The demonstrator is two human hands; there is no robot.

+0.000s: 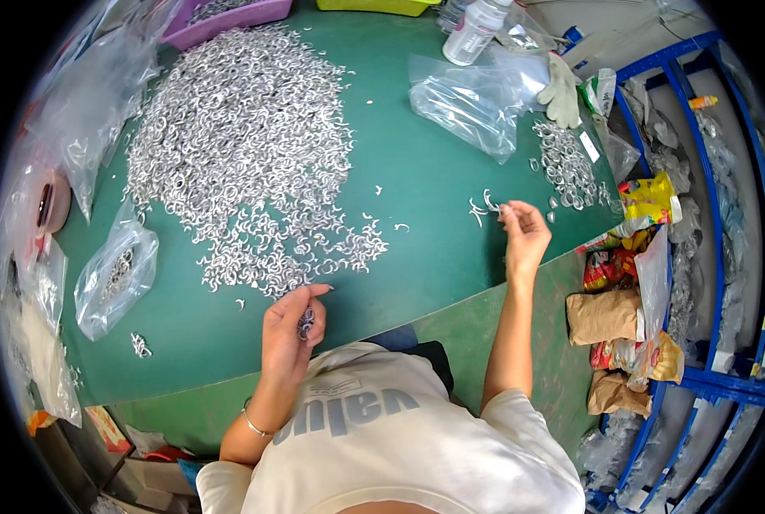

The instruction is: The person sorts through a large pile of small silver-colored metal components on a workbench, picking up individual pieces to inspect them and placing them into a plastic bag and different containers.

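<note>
My left hand (285, 336) is at the near edge of a big pile of small silvery C-shaped metal pieces (245, 128). Its fingers curl round several of these metal pieces (306, 322), which show in the palm. Farther right, my right hand (528, 236) pinches one curved metal piece (493, 202) between thumb and fingertips, just above the green tabletop (382, 300). Beside those fingertips lie a few loose curved pieces (476, 211). To the right of that hand is a smaller heap of ring-like metal pieces (568, 163).
A clear bag (119, 272) with some pieces lies left, near a small cluster (141, 345). Far back stand a purple tray (228, 21), a yellow-green tray (378, 5) and a white bottle (476, 32). A plastic bag (468, 103), a glove (561, 92) and blue shelving (714, 188) are right.
</note>
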